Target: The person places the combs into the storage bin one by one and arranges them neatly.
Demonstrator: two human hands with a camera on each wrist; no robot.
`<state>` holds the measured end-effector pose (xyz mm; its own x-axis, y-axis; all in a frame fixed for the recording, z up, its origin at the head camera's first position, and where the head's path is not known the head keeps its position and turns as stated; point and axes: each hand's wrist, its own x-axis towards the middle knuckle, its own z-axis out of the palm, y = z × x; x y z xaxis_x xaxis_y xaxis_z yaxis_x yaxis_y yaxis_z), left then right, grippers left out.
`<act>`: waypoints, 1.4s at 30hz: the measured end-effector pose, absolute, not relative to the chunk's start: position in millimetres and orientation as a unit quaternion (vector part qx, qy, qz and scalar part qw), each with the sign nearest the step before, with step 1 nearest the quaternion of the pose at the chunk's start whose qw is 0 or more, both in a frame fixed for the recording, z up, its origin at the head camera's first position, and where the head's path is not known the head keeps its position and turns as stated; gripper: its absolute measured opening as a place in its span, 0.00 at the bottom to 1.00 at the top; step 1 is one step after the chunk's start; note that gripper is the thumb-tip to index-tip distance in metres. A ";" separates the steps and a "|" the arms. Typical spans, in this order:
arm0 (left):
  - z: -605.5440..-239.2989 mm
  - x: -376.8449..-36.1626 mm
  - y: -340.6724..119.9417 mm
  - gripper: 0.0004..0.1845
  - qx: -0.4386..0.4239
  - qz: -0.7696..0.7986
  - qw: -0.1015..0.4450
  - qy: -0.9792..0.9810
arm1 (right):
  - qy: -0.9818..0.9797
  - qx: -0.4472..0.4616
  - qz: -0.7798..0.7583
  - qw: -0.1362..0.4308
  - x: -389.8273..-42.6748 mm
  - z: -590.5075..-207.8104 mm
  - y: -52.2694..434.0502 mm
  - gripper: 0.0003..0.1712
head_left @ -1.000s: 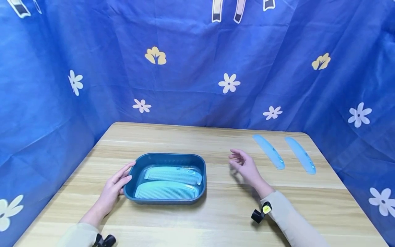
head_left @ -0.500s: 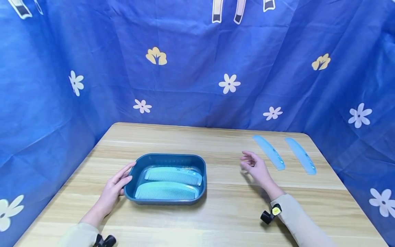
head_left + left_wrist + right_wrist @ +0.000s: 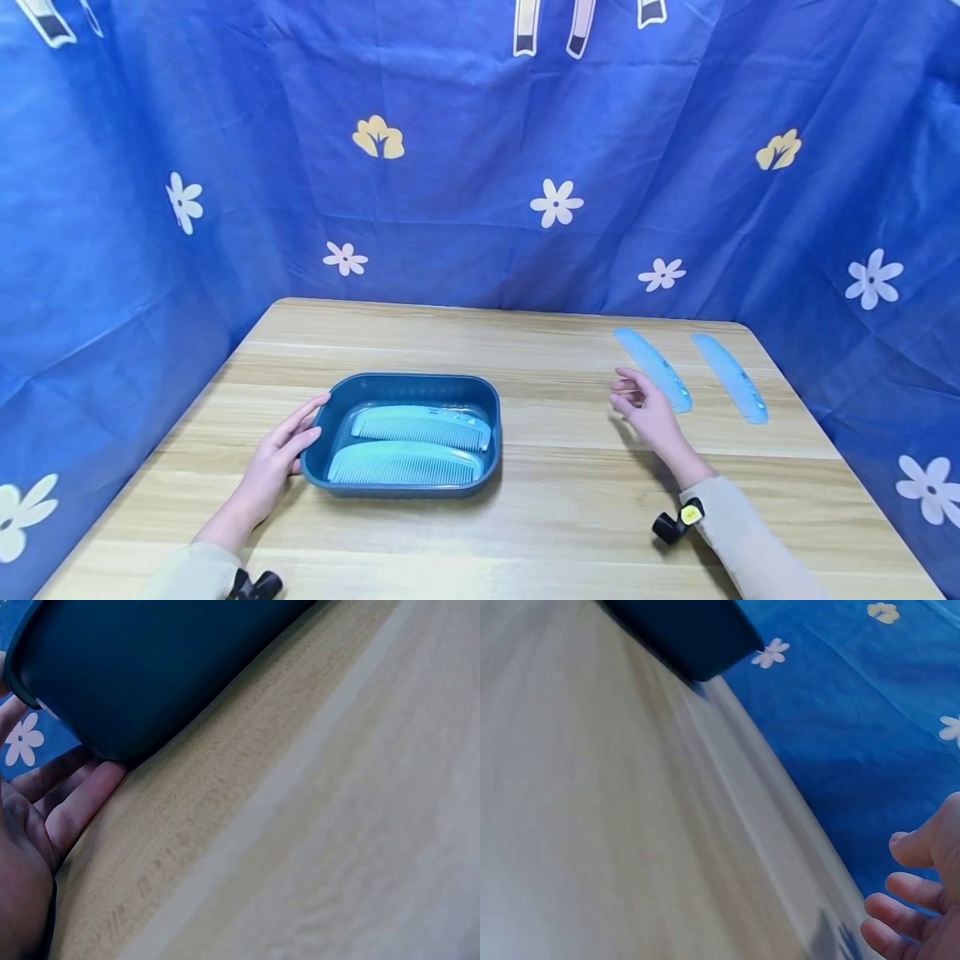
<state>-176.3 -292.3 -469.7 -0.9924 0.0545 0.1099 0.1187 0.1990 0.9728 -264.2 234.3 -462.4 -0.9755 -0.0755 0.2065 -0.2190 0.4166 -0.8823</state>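
Note:
A dark blue plastic basin [image 3: 401,492] stands on the table, with two pale blue combs, the nearer comb [image 3: 405,463] and the farther comb [image 3: 420,425], lying flat inside. My left hand [image 3: 273,462] holds the basin's left end. Its thumb and forefinger are at the rim, while other fingertips [image 3: 105,776] reach the foot of the wall in the left wrist view. My right hand [image 3: 648,412] hovers over the table with loosely bent fingers and nothing in them. Just beyond it lies a blue comb [image 3: 651,362], partly overlapped by the hand in the head view.
Another blue comb [image 3: 731,375] lies farther right on the wooden table [image 3: 540,517], roughly parallel to the one near my right hand. Blue cloth [image 3: 465,167] printed with flowers hangs round the back and sides of the table.
My right hand has moved rightward, away from the basin and up to the nearer of the two combs on the table. The left hand, basin and combs have stayed put.

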 end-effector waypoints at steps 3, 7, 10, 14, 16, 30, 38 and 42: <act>-470.4 -176.3 -292.3 0.25 -0.057 -0.631 0.027 -0.773 | -0.844 0.081 0.525 0.074 -265.9 -460.2 244.7 0.28; -470.6 -176.7 -292.4 0.25 -0.058 -0.624 0.033 -0.779 | -0.854 0.072 0.507 0.089 -268.5 -454.9 257.6 0.28; -470.5 -176.8 -292.3 0.25 -0.057 -0.620 0.035 -0.782 | -0.865 0.062 0.489 0.097 -270.2 -452.2 266.4 0.28; -470.2 -176.4 -292.4 0.25 -0.057 -0.623 0.031 -0.779 | -0.874 0.050 0.471 0.104 -273.6 -450.6 277.2 0.27; -470.3 -176.4 -292.8 0.25 -0.057 -0.624 0.031 -0.778 | -0.878 0.041 0.466 0.107 -276.2 -450.8 282.5 0.27; -472.6 -176.7 -292.9 0.26 -0.052 -0.624 0.030 -0.779 | -0.885 -0.027 0.442 0.143 -290.3 -465.0 315.2 0.27; -474.0 -176.9 -293.6 0.25 -0.055 -0.631 0.033 -0.773 | -0.902 -0.046 0.411 0.123 -300.7 -465.5 321.6 0.29; -475.1 -176.7 -293.9 0.25 -0.056 -0.628 0.035 -0.775 | -0.909 -0.055 0.400 0.104 -309.6 -466.0 321.1 0.30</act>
<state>-176.7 -293.9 -475.1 -0.9912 0.0429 0.1249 0.1311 0.2040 0.9701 -309.6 321.1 -466.0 -0.9726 0.1823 0.1445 0.0167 0.6743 -0.7383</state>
